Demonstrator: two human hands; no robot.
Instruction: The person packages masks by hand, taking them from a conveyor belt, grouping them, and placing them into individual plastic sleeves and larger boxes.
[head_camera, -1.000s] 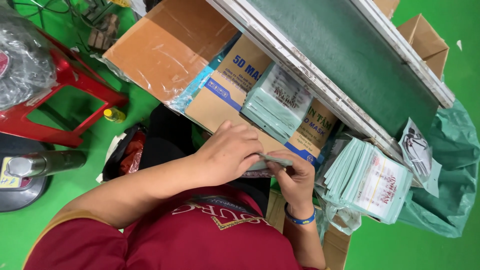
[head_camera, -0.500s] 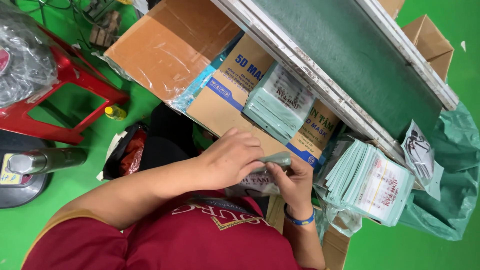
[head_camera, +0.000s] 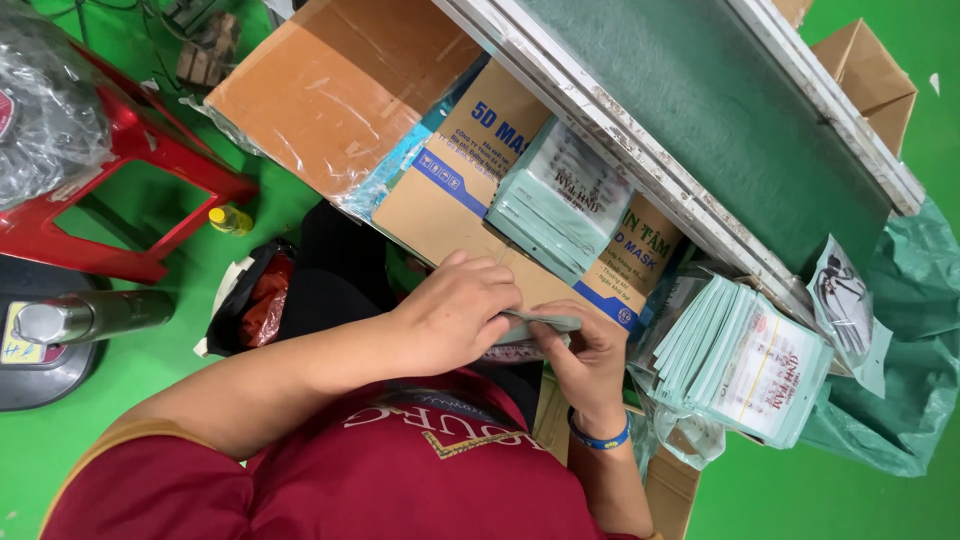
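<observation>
The pale green mask packet (head_camera: 535, 324) sits low in the picture's middle, pinched between both hands just in front of the person's chest and over a clear printed wrapper (head_camera: 515, 352) that shows beneath it. The left hand (head_camera: 462, 315) lies curled on top, fingers closed down on the packet's near edge; the right hand (head_camera: 590, 360), at the packet's 4 o'clock and wearing a blue wristband (head_camera: 600, 438), grips its far end from below with thumb and fingers shut on it. To do this well, I judge the packet should stay flat and square, with both grips close to the edges so it does not crease, and the wrapper's mouth kept open under it. At 1 o'clock a stack of packets (head_camera: 562, 205) rests on a printed cardboard box (head_camera: 470, 160); at 3 o'clock a fanned bundle of wrapped packets (head_camera: 745, 360) lies by a green plastic bag (head_camera: 900, 330). Farther off at 12 o'clock runs a green-topped worktop (head_camera: 700, 110), and at 9 o'clock stands a red plastic stool (head_camera: 120, 170) on the green floor (head_camera: 150, 370)
</observation>
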